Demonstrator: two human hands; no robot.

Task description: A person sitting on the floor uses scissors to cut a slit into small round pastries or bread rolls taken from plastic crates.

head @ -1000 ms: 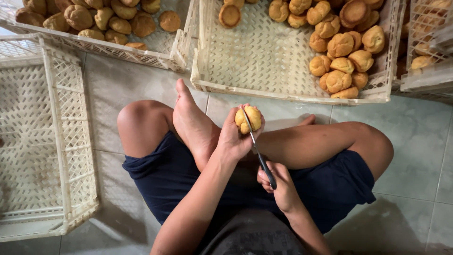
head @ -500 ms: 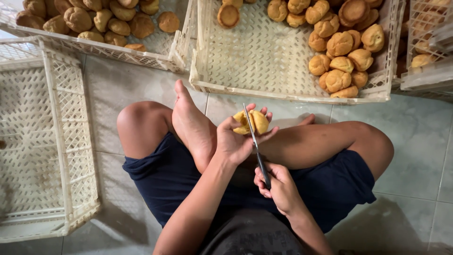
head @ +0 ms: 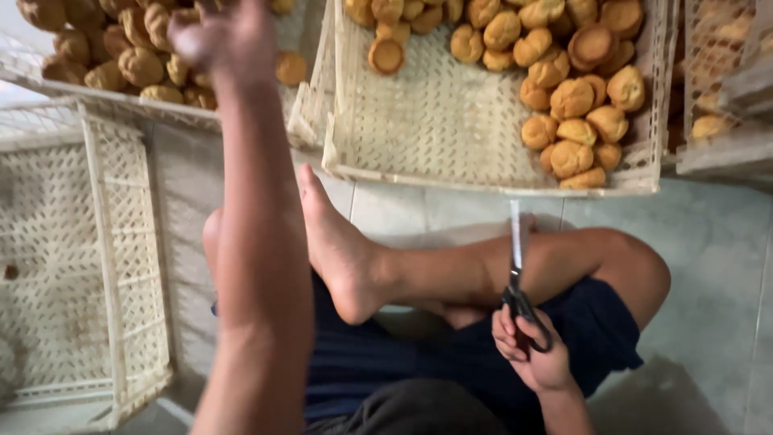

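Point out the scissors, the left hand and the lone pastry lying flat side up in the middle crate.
scissors (head: 516, 266): head view, on the blades.
left hand (head: 221, 36): head view, back of the hand.
lone pastry (head: 386, 56): head view, its flat face.

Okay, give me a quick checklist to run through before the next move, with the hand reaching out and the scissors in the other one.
1. Left hand over the crate of buns at upper left: ok, though blurred.
2. Left hand has a bun in it: cannot tell, the blur hides the fingers.
3. Right hand grips the scissors: ok, fingers through the handles.
4. Scissor blades closed: ok, they look shut, pointing away over the shin.
5. Blades clear of the leg: cannot tell, they lie over the shin from this view.
6. Space free in the middle crate: ok, its left part is bare.
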